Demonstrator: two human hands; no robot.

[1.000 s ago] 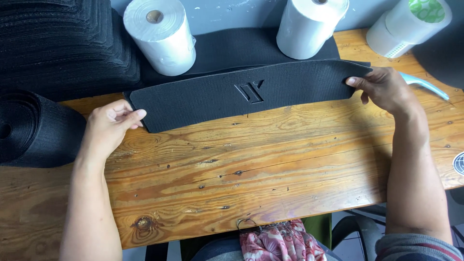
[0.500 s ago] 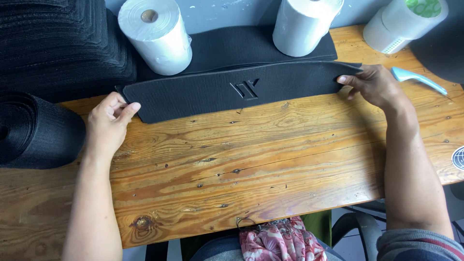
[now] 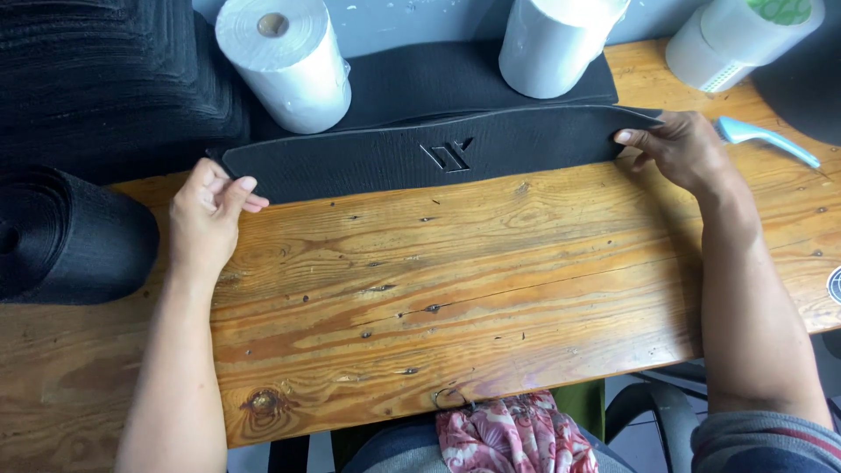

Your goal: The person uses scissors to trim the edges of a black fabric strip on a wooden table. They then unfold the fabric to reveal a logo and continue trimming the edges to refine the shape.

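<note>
A long, curved black padded strip (image 3: 368, 158) with an embossed mark at its middle lies across the far part of the wooden table (image 3: 455, 289). My left hand (image 3: 206, 210) pinches its left end between thumb and fingers. My right hand (image 3: 679, 149) grips its right end, thumb on top. The strip rests partly over a flat black sheet (image 3: 438, 79) behind it.
Two white paper rolls (image 3: 285, 57) (image 3: 556, 39) stand on the black sheet, and a third wrapped roll (image 3: 740, 35) sits at the far right. A stack of black strips (image 3: 105, 79) and a black coil (image 3: 61, 232) fill the left. A light blue tool (image 3: 766, 138) lies beside my right hand.
Both hands have slid the black strip away from me, toward the black sheet and the rolls. The grip on both ends is unchanged.
</note>
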